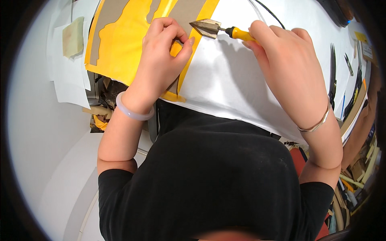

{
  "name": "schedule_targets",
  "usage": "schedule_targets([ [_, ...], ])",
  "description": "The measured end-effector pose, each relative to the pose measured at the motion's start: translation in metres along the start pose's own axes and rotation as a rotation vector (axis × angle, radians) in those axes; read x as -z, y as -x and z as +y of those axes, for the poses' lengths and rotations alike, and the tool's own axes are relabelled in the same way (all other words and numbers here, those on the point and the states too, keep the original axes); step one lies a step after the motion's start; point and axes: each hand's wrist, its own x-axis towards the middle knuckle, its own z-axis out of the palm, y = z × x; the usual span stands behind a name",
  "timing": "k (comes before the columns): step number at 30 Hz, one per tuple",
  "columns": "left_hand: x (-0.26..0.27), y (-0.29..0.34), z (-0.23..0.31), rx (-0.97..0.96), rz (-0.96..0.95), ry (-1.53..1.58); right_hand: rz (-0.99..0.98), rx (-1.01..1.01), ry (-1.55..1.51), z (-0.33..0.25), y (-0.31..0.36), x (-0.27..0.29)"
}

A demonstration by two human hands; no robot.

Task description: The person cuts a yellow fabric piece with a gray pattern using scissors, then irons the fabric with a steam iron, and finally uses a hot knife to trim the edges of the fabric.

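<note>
A yellow sheet with wavy grey-brown patches lies over a white surface. My left hand rests over its right part, thumb and fingers curled toward each other. What they pinch, if anything, is hidden. In my right hand is a small trowel-like tool, held by its yellow handle between thumb and fingers. Its pointed metal head is directed left, over the sheet's right border, with the tip close to my left fingers. I cannot tell whether the tip touches the sheet.
Left of the sheet, a pale green block sits on white paper. A black cable runs behind the tool. Black scissors and a small metal tool lie at the right. Several scraps are piled at lower right.
</note>
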Motion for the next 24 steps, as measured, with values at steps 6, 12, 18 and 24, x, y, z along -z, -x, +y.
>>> schedule_targets([
  [6,0.006,-0.001,-0.001,-0.018,-0.081,-0.012,0.054,0.042,0.092,0.008,-0.027,-0.004],
  [12,0.006,0.000,-0.001,-0.049,-0.058,-0.012,-0.036,-0.237,0.060,-0.012,-0.038,0.028],
  [18,0.003,-0.004,0.001,0.012,-0.052,-0.003,0.103,-0.123,0.049,0.014,-0.001,0.022],
  [24,-0.001,-0.001,-0.006,-0.027,-0.015,-0.037,0.062,-0.064,0.006,0.004,0.018,0.024],
])
